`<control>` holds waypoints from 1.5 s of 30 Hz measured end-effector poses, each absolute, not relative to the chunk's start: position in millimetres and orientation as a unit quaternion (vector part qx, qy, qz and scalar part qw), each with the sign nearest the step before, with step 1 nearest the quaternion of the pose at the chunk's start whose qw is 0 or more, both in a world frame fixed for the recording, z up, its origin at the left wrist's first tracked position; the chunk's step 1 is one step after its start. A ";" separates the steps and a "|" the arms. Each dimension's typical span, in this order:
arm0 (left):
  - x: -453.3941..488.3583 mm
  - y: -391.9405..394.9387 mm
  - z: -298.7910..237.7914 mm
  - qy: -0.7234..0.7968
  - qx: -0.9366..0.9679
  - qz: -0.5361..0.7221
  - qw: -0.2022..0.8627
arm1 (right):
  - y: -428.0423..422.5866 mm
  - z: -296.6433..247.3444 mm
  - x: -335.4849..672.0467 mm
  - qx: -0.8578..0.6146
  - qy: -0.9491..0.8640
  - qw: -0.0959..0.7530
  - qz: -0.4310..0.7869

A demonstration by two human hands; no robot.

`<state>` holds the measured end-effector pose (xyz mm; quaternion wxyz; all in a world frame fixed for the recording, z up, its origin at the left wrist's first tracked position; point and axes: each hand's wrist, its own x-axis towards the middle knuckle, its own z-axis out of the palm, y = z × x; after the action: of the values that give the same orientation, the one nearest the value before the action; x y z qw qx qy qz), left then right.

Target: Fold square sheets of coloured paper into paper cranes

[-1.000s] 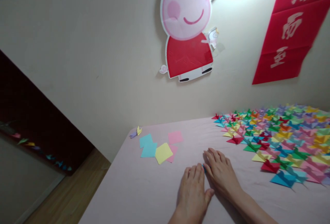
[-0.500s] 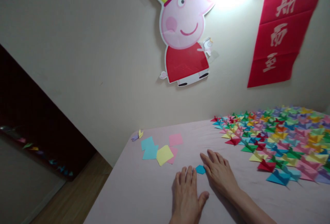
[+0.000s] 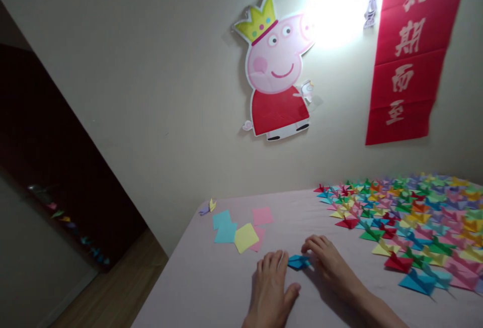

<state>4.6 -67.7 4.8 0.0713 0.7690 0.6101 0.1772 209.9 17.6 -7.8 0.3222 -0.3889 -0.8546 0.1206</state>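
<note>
A small piece of folded blue paper [image 3: 299,262] lies on the pale pink table cover between my hands, its right part raised off the flat. My left hand [image 3: 268,285] rests flat with fingers stretched out and thumb apart, its index fingertip against the paper's left edge. On the other side, my right hand [image 3: 328,260] has its fingers bent, and it pinches the paper's right end; its thumb tip is partly hidden. Beyond the left hand lie square paper sheets: blue [image 3: 226,232], yellow [image 3: 246,238] and pink [image 3: 262,215].
Rows of colourful folded paper cranes [image 3: 418,217] cover the table's right side. Two small cranes [image 3: 208,208] sit at the far left corner. A cartoon pig cutout [image 3: 279,111] and a red banner [image 3: 409,66] hang on the wall. A dark door [image 3: 68,142] stands at left.
My right hand has curled its fingers and raised part of the blue paper, which lay flat before. The left hand stays in place. The view has tilted up slightly.
</note>
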 end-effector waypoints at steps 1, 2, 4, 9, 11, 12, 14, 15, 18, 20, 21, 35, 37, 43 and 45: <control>8.0 -62.8 5.5 0.613 0.765 0.189 0.058 | 15.5 -2.8 208.6 -0.380 -0.858 0.320 0.133; 12.0 -57.4 7.1 0.614 0.764 0.195 0.046 | 13.6 1.4 207.1 -0.377 -0.860 0.314 0.141; 20.8 -46.2 13.0 0.616 0.762 0.195 0.036 | 10.7 6.6 203.8 -0.381 -0.860 0.304 0.149; 32.8 -28.2 27.7 0.614 0.769 0.160 0.085 | 9.6 5.5 201.8 -0.393 -0.857 0.282 0.179; 31.1 -25.8 26.9 0.615 0.764 0.169 0.097 | 9.9 3.4 203.3 -0.398 -0.852 0.277 0.199; 29.3 -25.0 25.2 0.613 0.763 0.179 0.104 | 10.1 2.5 204.1 -0.399 -0.849 0.276 0.210; 25.1 -23.7 20.0 0.603 0.763 0.197 0.123 | 10.7 1.4 205.5 -0.399 -0.844 0.274 0.231; 23.1 -22.9 17.1 0.597 0.764 0.206 0.133 | 11.2 0.9 206.0 -0.398 -0.842 0.273 0.242; 19.8 -20.4 9.1 0.584 0.757 0.246 0.157 | 13.4 -0.5 207.1 -0.396 -0.834 0.274 0.270; 19.9 -18.6 4.7 0.581 0.746 0.276 0.170 | 15.4 -2.3 207.5 -0.396 -0.830 0.275 0.282; 20.4 -17.7 3.0 0.581 0.741 0.287 0.175 | 16.4 -3.5 207.6 -0.395 -0.828 0.277 0.285; 23.8 -21.4 0.0 0.571 0.732 0.313 0.202 | 16.1 -9.1 209.3 -0.407 -0.809 0.306 0.294; 23.6 -21.8 -1.1 0.580 0.724 0.315 0.202 | 15.8 -9.5 209.3 -0.415 -0.803 0.311 0.295; 25.9 -21.8 -0.3 0.577 0.731 0.313 0.184 | 19.9 -13.9 208.2 -0.396 -0.826 0.298 0.269; 27.2 -22.3 1.0 0.574 0.733 0.317 0.180 | 20.7 -14.8 207.9 -0.391 -0.831 0.297 0.263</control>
<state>27.2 -22.3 1.0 0.1804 0.7332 0.5738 0.3173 207.9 20.7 -14.8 0.2968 -0.3908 -0.8308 0.2626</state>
